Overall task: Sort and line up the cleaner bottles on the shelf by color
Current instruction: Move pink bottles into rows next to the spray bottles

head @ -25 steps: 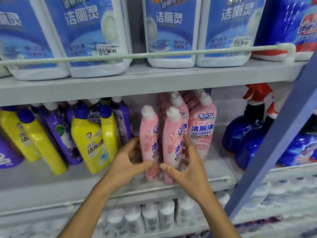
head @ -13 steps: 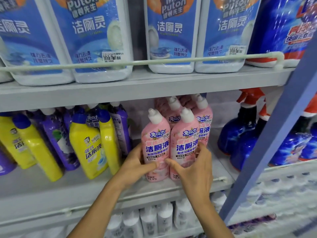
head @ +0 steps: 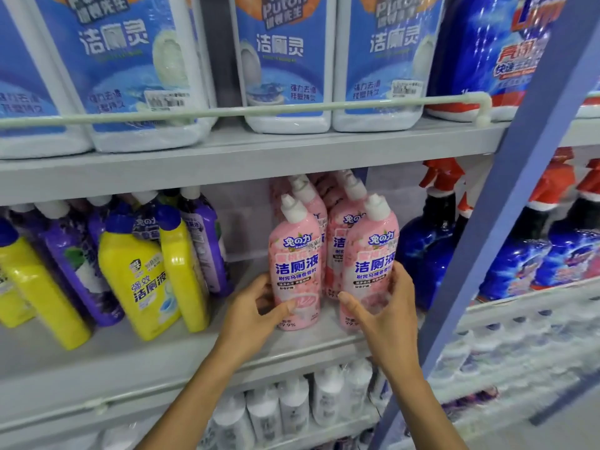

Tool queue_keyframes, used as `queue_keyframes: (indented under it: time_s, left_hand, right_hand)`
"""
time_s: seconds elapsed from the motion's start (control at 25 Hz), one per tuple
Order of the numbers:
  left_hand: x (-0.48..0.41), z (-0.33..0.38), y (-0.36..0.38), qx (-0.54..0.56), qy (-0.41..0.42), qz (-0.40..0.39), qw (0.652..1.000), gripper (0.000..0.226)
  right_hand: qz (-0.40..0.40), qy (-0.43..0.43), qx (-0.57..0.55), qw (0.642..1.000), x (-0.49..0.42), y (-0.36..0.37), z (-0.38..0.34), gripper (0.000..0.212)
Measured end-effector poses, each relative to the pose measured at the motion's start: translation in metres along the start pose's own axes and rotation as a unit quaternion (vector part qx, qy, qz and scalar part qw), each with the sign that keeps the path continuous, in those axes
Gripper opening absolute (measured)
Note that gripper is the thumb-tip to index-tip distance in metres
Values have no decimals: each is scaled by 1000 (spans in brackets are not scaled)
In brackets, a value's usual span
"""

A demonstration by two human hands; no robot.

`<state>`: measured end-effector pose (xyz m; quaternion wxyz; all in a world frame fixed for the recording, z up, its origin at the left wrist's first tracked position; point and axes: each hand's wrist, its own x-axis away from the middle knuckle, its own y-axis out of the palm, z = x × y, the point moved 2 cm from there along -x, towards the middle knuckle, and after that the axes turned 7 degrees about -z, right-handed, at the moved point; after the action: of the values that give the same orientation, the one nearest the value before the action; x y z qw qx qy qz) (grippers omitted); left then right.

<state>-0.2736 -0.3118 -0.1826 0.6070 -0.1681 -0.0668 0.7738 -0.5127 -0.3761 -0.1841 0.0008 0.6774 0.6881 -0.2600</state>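
Two bare forearms are reaching up from the bottom of the view toward the middle shelf (head: pixel 130 362) of a store rack. The left hand (head: pixel 256 315) is wrapping around the lower part of the left front pink bottle (head: pixel 293 271), with the thumb lying across the label and the fingers curling behind. The right hand (head: pixel 383 315) is gripping the right front pink bottle (head: pixel 370 264) the same way, thumb across the front and fingers round its right side. Both bottles are standing upright near the shelf's front edge, labels facing out, with a narrow gap between them. Just behind, more pink bottles (head: pixel 337 235) are crowding together in shadow; how many there are, and whether they are forming straight rows, is hard to tell. To the left, across a bare stretch of shelf, yellow bottles (head: pixel 136 277) and purple bottles (head: pixel 74 264) are leaning in a mixed jumble. To the right, dark blue spray bottles (head: pixel 425 251) with red triggers are standing beside a blue upright post (head: pixel 506 203). Above, large white-and-blue jugs (head: pixel 285 60) are sitting behind a rail. The person appears to be squaring up the pink group's front pair. The next move is likely calling for sliding the two together, level with the edge, then separating the yellow and purple bottles by color.
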Motion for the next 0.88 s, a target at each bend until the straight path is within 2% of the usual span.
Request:
queue_keyframes:
  time_s: [0.12,0.2,0.4,0.52,0.88]
  left_hand:
    - [-1,2,14,-17,5,59,998,42]
    - [1,5,21,-48,11,99,994,44]
    - [-4,13,35,-22,15,84,996,49]
    - [-3,15,44,-14,13,107,994,49]
    - [5,17,53,-50,-11,177,983,44]
  right_hand:
    - [-64,-6,-18,998,-1,-20,10,76]
    - [-72,-10,-15,997,-6,-24,13,69]
    - [-32,-5,-5,999,-21,-10,14,69]
    - [-19,-12,-3,1000,-22,-5,15,71]
    - [-44,-8,-17,999,-27,-10,18,69]
